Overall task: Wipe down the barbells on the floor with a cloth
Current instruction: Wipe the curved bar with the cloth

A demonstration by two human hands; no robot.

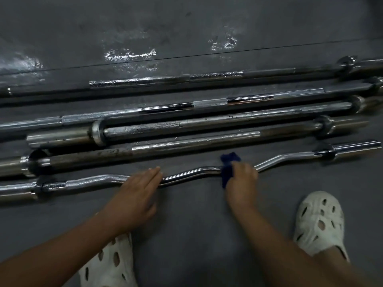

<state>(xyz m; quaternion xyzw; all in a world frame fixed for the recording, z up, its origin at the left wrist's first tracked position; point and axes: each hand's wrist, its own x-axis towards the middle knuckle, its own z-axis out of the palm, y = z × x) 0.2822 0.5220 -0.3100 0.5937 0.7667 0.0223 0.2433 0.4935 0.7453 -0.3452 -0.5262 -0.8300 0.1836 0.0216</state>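
Head view, looking down at a dark grey floor (186, 235). Six barbells lie side by side, running roughly from 9 o'clock to 3 o'clock and rising slightly toward the right. Nearest the person is a chrome curl bar (186, 175) with a wavy shaft; its left collar sits at 9 o'clock and its right sleeve reaches toward 3 o'clock.

The left hand (139, 189) lies flat across the curl bar just left of centre, fingers (152, 172) straight and pressed together, pointing toward 1 o'clock. The right hand (241, 180) grips a dark blue cloth (228, 162) bunched around the shaft just right of centre; its fingers curl over the cloth, though motion blur leaves the thumb's position uncertain. Cloth ends show above and below the bar.

Just beyond the curl bar lies a dull, brownish straight barbell (145, 151), and beyond that a short chrome barbell (207, 122) with its left collar at about 10 o'clock. Three long straight barbells follow toward 12 o'clock: one (321, 108) close against the short bar, one (209, 104) with a bright knurled centre band, and the farthest (217, 76) near a seam in the floor. Wet-looking glare patches (130, 54) mark the floor at 12 o'clock.

At 6 o'clock, two white perforated clogs appear: the left clog (109, 264) partly under the left forearm, the right clog (320, 222) at 4 o'clock.
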